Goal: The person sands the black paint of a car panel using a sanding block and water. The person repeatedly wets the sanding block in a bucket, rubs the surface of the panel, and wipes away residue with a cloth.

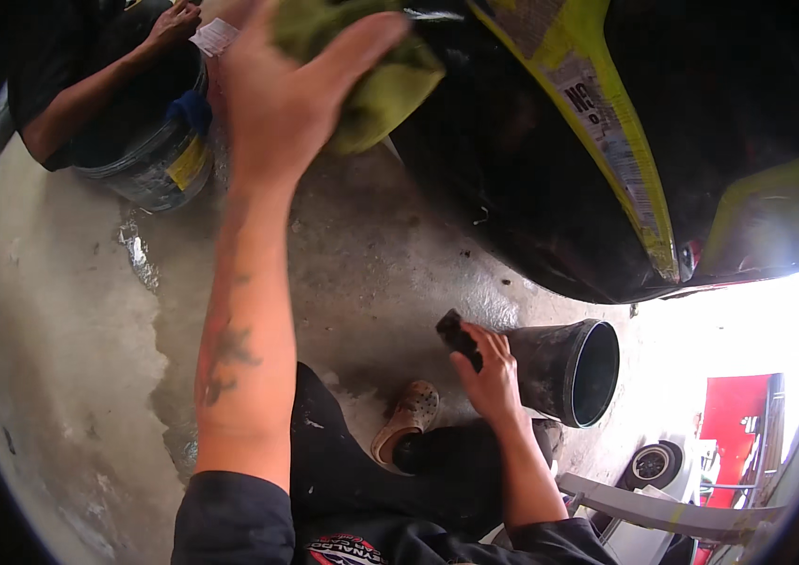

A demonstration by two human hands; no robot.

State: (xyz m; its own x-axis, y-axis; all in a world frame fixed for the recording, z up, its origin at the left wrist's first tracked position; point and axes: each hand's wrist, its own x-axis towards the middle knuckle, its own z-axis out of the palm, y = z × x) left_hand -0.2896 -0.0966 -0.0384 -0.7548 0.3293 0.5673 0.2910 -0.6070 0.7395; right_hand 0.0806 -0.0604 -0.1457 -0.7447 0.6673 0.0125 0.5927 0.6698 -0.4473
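Observation:
My left hand point(282, 108) is stretched out at the top of the view, somewhat blurred, its thumb and palm on a yellow-green cloth point(385, 104). That cloth is beside the edge of a glossy black vehicle panel point(522, 179). Lower down, my right hand point(495, 381) grips a small dark block point(454, 331) that looks like a sanding block. It is held above the floor, just left of a black bucket point(541, 363) whose round mouth shows toward the right.
Yellow-green tape and printed paper point(607, 132) run along the black panel. At upper left, another person's arm point(98, 104) reaches over a dark bucket point(136, 174) with a blue cloth point(191, 111) on its rim. Wet patches mark the concrete floor point(89, 282). A car wheel point(654, 463) is at lower right.

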